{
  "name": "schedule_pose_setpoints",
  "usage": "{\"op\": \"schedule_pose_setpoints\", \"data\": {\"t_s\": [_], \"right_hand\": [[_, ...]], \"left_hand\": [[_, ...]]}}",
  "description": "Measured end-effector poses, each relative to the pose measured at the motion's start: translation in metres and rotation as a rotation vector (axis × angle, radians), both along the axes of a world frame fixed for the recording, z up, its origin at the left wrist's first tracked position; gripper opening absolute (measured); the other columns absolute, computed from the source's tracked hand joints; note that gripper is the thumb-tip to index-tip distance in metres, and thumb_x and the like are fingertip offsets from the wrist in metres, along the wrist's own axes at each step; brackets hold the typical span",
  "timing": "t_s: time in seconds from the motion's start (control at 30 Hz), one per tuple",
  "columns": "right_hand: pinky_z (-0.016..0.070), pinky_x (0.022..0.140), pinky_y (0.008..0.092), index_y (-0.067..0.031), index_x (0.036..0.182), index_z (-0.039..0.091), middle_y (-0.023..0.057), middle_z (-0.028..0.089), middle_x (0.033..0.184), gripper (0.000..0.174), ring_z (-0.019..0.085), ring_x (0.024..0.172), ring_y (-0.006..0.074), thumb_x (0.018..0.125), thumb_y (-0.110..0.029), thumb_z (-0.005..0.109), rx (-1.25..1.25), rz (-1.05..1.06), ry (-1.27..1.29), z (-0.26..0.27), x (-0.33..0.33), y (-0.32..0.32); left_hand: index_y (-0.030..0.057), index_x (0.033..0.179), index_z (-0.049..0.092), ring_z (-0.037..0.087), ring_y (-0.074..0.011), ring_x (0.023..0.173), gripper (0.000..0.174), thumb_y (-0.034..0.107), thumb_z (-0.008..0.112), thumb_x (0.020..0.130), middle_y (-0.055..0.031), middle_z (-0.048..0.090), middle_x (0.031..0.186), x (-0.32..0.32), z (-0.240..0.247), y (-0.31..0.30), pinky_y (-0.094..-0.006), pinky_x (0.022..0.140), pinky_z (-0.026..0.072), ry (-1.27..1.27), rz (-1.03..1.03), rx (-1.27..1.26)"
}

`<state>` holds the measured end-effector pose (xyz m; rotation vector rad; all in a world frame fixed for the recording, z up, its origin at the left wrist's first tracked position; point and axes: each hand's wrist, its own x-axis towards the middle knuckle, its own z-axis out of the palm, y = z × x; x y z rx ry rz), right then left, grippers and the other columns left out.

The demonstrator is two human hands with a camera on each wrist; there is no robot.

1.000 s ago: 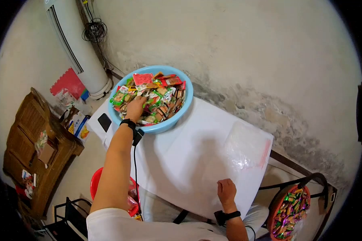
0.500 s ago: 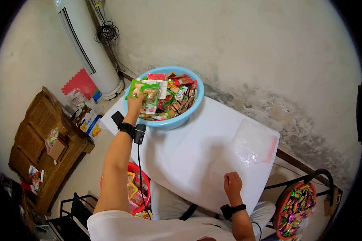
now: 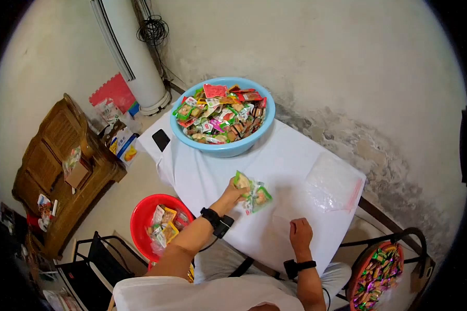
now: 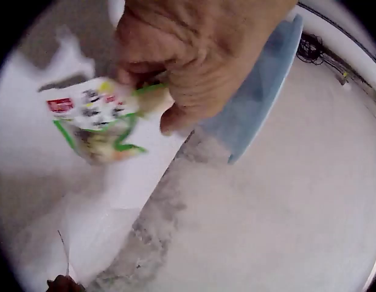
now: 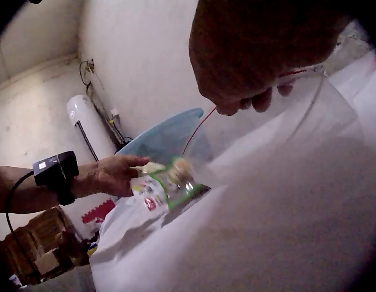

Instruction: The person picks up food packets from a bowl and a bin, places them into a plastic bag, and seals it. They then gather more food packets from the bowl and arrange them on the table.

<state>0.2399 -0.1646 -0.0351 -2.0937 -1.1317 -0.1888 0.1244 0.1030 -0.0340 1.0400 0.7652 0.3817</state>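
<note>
Over the front part of the white-covered table, my left hand [image 3: 233, 194] pinches green-and-white snack packets [image 3: 256, 197] with clear windows. The left wrist view shows the packets [image 4: 100, 118] hanging from the fingertips of that hand [image 4: 191, 58], slightly blurred. My right hand [image 3: 301, 237] is near the table's front edge. In the right wrist view, curled fingers of this hand [image 5: 261, 55] grip a clear plastic bag [image 5: 236, 143] with a red line along its mouth; the packets [image 5: 170, 188] are beside that mouth. Behind is a light blue basin [image 3: 228, 150] full of mixed snack packets.
Clear bags [image 3: 329, 186] lie flat at the table's right side, a black phone [image 3: 161, 140] at its left corner. A red basin [image 3: 140, 217] of packets stands at lower left, a basket of shiny wrapped sweets [image 3: 376, 274] at lower right. A wooden bench [image 3: 62, 166] is farther left.
My left hand was in the blue basin, lifted packets out of it, and has come right and nearer with them, towards my right hand. The head view has shifted a little.
</note>
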Motion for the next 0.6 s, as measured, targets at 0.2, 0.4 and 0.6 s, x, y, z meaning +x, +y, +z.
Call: {"op": "schedule_pose_setpoints", "data": {"t_s": [0.2, 0.4, 0.6], "right_hand": [[0.0454, 0.060, 0.0393, -0.0073, 0.077, 0.058, 0.0101, 0.057, 0.077, 0.005, 0.056, 0.070, 0.0293, 0.074, -0.008, 0.061, -0.056, -0.011, 0.018, -0.001, 0.003, -0.006], [0.0456, 0.060, 0.0393, -0.0068, 0.075, 0.058, 0.0103, 0.057, 0.076, 0.003, 0.056, 0.069, 0.0301, 0.074, -0.007, 0.061, -0.054, -0.024, 0.099, -0.008, 0.003, -0.006], [0.0463, 0.063, 0.0400, -0.0084, 0.077, 0.060, 0.0106, 0.058, 0.073, 0.004, 0.057, 0.072, 0.0300, 0.073, -0.010, 0.061, -0.108, -0.056, 0.143, -0.007, 0.003, -0.006]], "left_hand": [[0.0045, 0.117, 0.049, 0.059, -0.0139, 0.078, 0.047, 0.028, 0.066, 0.080, -0.0065, 0.061, 0.096, -0.022, 0.034, 0.083, -0.0289, 0.066, 0.0494, 0.337, -0.352, 0.956], [0.0009, 0.110, 0.055, 0.060, -0.0248, 0.093, 0.032, 0.017, 0.057, 0.082, -0.0155, 0.062, 0.102, 0.042, 0.084, 0.217, -0.0333, 0.079, 0.0467, 0.344, -0.072, 1.008], [-0.0110, 0.110, 0.049, 0.056, -0.0398, 0.096, 0.071, 0.041, 0.067, 0.066, -0.0294, 0.057, 0.103, 0.085, 0.062, 0.260, -0.0395, 0.084, 0.0450, 0.844, -0.208, 1.143]]}}
